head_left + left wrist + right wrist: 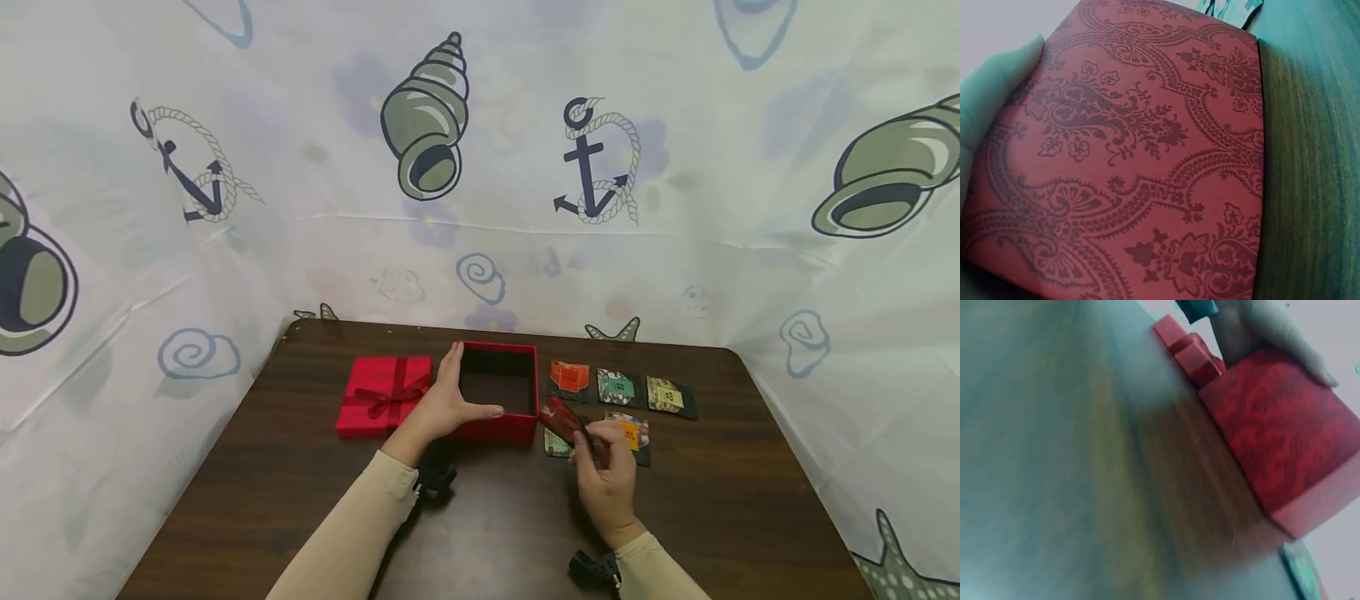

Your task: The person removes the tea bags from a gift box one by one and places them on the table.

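Observation:
A patterned red gift box (495, 431) stands without its lid, its dark inside showing. My left hand (448, 406) rests on its near left corner, fingers stretched along the left wall and the thumb (1013, 65) straight along the front rim. Between the thumb and fingers of my right hand (609, 483) is a small dark red packet (558, 419), tilted beside the box's front right corner. It partly covers a green-labelled packet (555, 443) and lies close to an orange-labelled packet (636, 434). The right wrist view shows the box wall (1279, 425) but not my right hand.
Left of the box lies its red lid (375, 387), topped with a ribbon bow (390, 398). Along the right rear are a red-orange packet (569, 379), a teal-labelled packet (619, 387) and a yellow-labelled packet (670, 396). A printed cloth surrounds the brown table (247, 492).

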A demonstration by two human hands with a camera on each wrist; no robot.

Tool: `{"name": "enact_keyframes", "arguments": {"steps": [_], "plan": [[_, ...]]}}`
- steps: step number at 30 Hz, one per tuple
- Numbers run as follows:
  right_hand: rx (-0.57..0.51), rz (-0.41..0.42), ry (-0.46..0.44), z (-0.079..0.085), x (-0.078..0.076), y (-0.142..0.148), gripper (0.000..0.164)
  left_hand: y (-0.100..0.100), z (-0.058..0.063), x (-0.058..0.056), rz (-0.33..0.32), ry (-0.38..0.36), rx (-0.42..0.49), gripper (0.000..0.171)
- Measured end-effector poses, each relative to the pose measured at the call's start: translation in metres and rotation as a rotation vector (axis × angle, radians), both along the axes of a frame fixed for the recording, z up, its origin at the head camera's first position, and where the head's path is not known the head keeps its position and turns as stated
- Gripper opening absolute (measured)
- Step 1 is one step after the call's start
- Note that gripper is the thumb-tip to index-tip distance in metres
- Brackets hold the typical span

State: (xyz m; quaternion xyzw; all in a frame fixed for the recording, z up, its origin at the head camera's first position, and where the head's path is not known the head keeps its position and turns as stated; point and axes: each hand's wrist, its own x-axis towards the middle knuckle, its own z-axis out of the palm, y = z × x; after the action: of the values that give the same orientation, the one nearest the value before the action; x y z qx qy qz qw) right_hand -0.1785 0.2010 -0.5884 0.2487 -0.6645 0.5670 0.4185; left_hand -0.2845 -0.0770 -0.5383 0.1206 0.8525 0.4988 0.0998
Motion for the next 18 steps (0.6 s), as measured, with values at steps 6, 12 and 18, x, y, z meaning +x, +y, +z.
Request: {"name": "enact_keyframes", "arguments": {"steps": [6,12,18], "plan": [[0.008,-0.092,-0.085,-0.002,0.013,0.014,0.035,-0.002,0.001,-0.001,0.005,0.000,-0.002,0.144],[0.027,-0.195,-0.093,0.002,0.019,0.034,0.036,-0.002,0.001,0.000,-0.004,0.006,0.030,0.144],[-0.141,-0.372,0.031,0.026,0.021,0.064,0.018,-0.001,0.001,0.001,-0.012,0.008,0.041,0.146]]}}
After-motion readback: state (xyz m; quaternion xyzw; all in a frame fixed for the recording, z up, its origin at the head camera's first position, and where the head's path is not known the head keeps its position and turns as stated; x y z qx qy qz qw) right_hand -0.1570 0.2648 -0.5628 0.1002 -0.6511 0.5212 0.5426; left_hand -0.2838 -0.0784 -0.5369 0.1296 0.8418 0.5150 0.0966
